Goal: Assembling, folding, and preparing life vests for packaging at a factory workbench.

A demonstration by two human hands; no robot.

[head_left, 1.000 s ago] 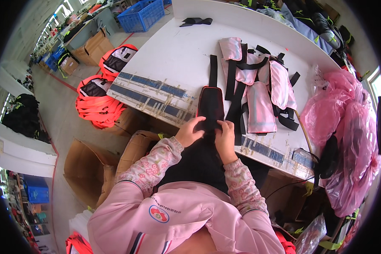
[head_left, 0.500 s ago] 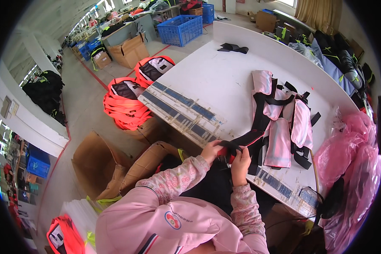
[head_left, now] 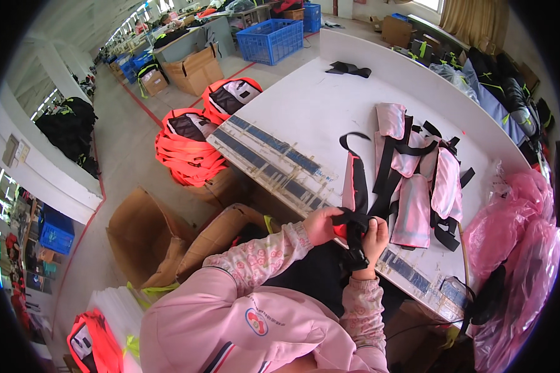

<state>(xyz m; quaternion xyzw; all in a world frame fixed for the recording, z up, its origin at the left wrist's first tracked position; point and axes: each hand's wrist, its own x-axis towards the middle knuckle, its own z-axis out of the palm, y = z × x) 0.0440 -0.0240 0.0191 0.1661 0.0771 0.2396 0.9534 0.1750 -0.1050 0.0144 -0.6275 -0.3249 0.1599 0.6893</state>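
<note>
At the table's near edge, both hands work on black webbing strap [head_left: 353,219]. My left hand [head_left: 321,226] is closed on its left side, fingers pinched together. My right hand [head_left: 374,240] pinches the strap from the right, and a black end hangs down beside the palm. Just beyond my hands, a pink shoulder strap [head_left: 356,183] with black edging stands up, its thin black tail curling at the top. A red piece shows partly beneath my left fingers. To the right lie several pink padded panels [head_left: 412,211] joined by black straps.
The white table [head_left: 305,105] has a raised back edge. A black strip [head_left: 348,69] lies at its far end. Pink plastic bags [head_left: 510,230] hang at the right. Stacked orange bags [head_left: 190,155] and an open cardboard box [head_left: 146,230] stand at the left. A blue crate [head_left: 270,42] sits on the floor behind.
Both hands have shifted slightly right. The pink strap now stands up beyond them with a curled tail, and a black end now hangs by my right hand.
</note>
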